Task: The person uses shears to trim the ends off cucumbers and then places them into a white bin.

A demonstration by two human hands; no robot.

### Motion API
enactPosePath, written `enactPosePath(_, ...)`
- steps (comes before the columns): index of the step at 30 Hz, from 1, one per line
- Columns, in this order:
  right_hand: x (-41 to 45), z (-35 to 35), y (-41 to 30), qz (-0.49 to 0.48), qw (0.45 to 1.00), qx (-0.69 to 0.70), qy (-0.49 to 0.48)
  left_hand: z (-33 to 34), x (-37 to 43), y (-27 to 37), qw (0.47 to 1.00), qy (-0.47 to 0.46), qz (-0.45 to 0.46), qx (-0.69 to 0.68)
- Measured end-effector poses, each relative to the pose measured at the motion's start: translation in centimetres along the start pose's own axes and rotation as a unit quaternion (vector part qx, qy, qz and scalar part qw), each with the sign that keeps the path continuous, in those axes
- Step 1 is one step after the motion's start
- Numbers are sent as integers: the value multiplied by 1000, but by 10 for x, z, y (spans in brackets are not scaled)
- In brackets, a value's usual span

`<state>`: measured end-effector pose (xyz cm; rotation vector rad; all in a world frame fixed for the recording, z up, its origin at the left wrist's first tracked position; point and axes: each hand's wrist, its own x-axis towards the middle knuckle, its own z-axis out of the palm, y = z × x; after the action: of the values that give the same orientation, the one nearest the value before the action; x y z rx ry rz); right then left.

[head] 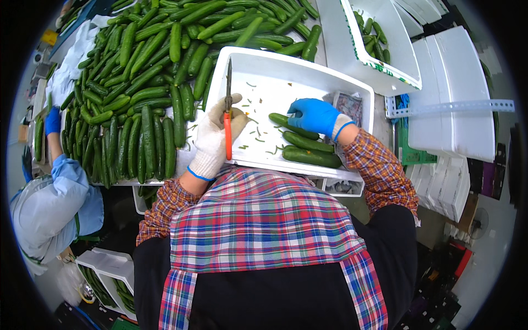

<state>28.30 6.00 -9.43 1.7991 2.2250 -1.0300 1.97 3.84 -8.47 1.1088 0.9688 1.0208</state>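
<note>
My left hand (216, 123), in a whitish knit glove, grips a pair of snips (228, 134) with an orange-red handle. The dark blade points away from me over the box's left wall. Inside the white foam box (297, 167), my right hand (315, 117), in a blue glove, has its thumb and fingers around a cucumber (276, 119). Closer to me lie a second cucumber (307, 142) and a third cucumber (311, 157), side by side. Small green trimmings (258, 132) are scattered over the box floor. A printed packet (348, 108) leans in the right end.
A large heap of cucumbers (148, 70) covers the table to the left and beyond the box. At the far right stands another foam box (396, 76) holding cucumbers. Stacked foam boxes (449, 95) rise at the right. A co-worker's blue-gloved hand (53, 119) is at the left.
</note>
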Motion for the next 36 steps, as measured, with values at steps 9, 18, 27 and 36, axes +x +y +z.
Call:
enactPosePath(9, 9, 0, -9, 36, 989, -92, -111, 2, -1, -3, 1000, -10, 9, -9)
enactPosePath(18, -11, -16, -13, -27, 755, 655, 9, 6, -4, 11, 999, -26, -21, 25)
enactPosePath(27, -38, -5, -52, -49, 713, 697, 66, 29, -9, 42, 982, -94, 26, 161)
enactPosePath(36, -39, 20, -30, -79, 577, 807, 101, 5, 9, 28, 991, -25, -27, 125)
